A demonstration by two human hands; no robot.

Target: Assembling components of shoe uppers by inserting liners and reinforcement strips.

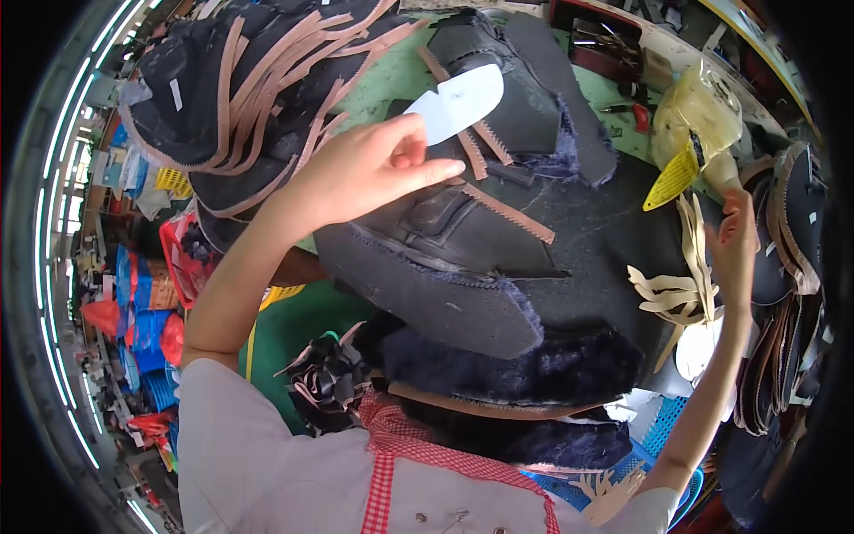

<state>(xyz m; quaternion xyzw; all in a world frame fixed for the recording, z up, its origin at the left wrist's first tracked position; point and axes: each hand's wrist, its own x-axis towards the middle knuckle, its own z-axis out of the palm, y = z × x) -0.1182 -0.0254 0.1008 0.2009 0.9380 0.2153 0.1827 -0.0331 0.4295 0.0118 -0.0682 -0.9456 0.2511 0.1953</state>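
Two hands were at work in the head view, well apart from each other. The left hand (374, 169) lay over the middle of the bench, its thumb and fingertips pinched on the near end of a pale blue oval insert (463, 100). That insert ran up and to the right from the hand, its long axis slanting away from the person, its far end above a dark shoe upper (525, 98). Under the palm sat a stack of dark cut shoe pieces (445, 267) with pinked tan strips (507, 212) across them, so the insert was already just above the work, touching or nearly touching the strip below it; which, I could not tell.

The right hand (737, 233) was far off at the right edge, raised beside a yellow plastic scoop (673, 178) and a bundle of cream cut-outs (680, 289). Its fingers curled inward, but whether they gripped anything could not be told. The left hand was by far the nearer to the insert. Another pile of dark uppers with tan binding (249, 80) lay up-left on the green table (391, 76).
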